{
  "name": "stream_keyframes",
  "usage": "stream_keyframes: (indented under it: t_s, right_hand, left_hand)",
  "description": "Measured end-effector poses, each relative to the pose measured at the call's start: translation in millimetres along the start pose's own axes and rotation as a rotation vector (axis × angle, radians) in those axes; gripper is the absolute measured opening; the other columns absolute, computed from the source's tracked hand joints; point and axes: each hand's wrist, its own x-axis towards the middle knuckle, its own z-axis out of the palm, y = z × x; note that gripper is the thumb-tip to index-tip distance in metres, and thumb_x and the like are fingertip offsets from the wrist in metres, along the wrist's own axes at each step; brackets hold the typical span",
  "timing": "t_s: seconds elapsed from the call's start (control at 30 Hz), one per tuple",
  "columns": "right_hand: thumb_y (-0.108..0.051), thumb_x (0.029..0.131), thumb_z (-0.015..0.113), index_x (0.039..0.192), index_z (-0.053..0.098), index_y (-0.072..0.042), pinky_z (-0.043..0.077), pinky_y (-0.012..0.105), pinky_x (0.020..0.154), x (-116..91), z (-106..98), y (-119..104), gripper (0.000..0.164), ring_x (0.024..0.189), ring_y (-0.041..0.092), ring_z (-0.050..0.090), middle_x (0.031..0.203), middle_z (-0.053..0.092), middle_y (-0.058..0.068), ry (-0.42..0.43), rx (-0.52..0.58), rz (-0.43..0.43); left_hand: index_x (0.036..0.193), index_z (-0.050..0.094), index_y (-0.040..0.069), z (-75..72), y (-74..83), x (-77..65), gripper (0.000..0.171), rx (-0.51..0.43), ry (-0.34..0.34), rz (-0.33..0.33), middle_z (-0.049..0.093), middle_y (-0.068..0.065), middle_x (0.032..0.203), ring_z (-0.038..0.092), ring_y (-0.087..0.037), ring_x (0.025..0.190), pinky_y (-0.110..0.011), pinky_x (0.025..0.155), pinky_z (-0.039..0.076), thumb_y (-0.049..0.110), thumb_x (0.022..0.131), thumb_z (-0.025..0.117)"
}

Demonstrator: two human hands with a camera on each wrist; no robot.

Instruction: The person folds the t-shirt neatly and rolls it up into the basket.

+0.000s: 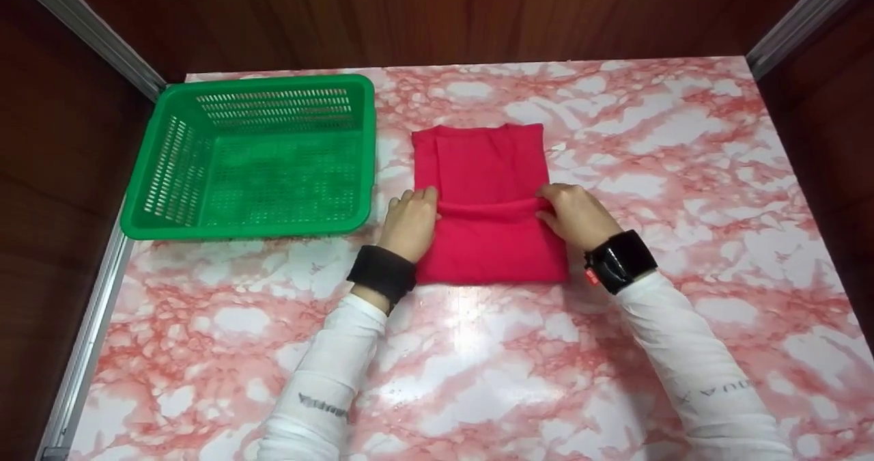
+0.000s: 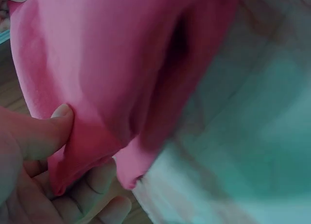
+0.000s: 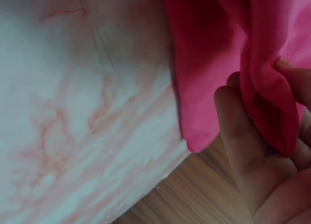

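Observation:
A folded red cloth (image 1: 488, 253) lies on the table, its near part doubled over toward the far part. The left hand (image 1: 410, 225) grips the left end of the doubled-over edge; in the left wrist view its thumb (image 2: 51, 131) presses on top and fingers curl beneath the cloth (image 2: 102, 68). At the right end, the right hand (image 1: 580, 216) pinches the same edge between thumb and fingers. In the right wrist view a fold of cloth (image 3: 272, 88) is caught in that grip, and a lower layer hangs beside it.
A green plastic basket (image 1: 249, 231) with slotted walls stands left of the cloth, nothing in it. The table (image 1: 478, 352) has a red and white marbled top. Dark wood panels (image 1: 464, 17) rise behind it and at both sides, with metal strips at the corners.

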Motion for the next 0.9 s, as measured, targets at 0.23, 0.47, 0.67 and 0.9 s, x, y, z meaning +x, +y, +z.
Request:
stream_keyframes:
  t_s: [0.23,0.47,0.67,0.9]
  right_hand:
    - [-0.006,0.082,0.070,0.116,0.060,0.000,0.050,0.048,0.084,6,13,9,0.036,0.104,0.037,0.060,0.111,0.062,0.022,-0.026,-0.035,0.044]
    - [-0.011,0.083,0.070,0.127,0.055,-0.004,0.049,0.050,0.084,5,25,16,0.047,0.107,0.039,0.054,0.115,0.058,0.023,-0.010,-0.084,0.041]
    - [-0.008,0.082,0.071,0.134,0.048,-0.009,0.050,0.051,0.083,1,26,16,0.057,0.109,0.040,0.053,0.124,0.053,0.022,0.016,-0.078,0.009]
    - [-0.004,0.081,0.071,0.146,0.034,-0.016,0.044,0.053,0.093,-9,26,10,0.076,0.119,0.045,0.048,0.141,0.039,0.025,0.043,-0.080,-0.027]
  left_hand:
    - [0.103,0.058,0.001,13.5,-4.7,5.8,0.022,0.007,0.000,-0.026,0.061,-0.016,0.100,0.056,-0.032,0.096,-0.042,0.074,0.045,0.018,0.090,0.062]
    - [0.110,0.062,0.003,19.4,-7.6,5.8,0.027,0.005,-0.007,-0.052,0.057,-0.016,0.106,0.053,-0.031,0.100,-0.042,0.075,0.045,0.020,0.089,0.064]
    - [0.114,0.066,0.006,20.0,-8.4,2.6,0.028,0.028,-0.003,-0.047,0.056,-0.016,0.109,0.051,-0.031,0.101,-0.041,0.074,0.043,0.019,0.089,0.064]
    - [0.116,0.062,0.002,20.1,-7.7,-5.2,0.032,0.037,0.072,0.000,0.054,-0.019,0.120,0.050,-0.033,0.110,-0.043,0.080,0.044,0.011,0.085,0.063]
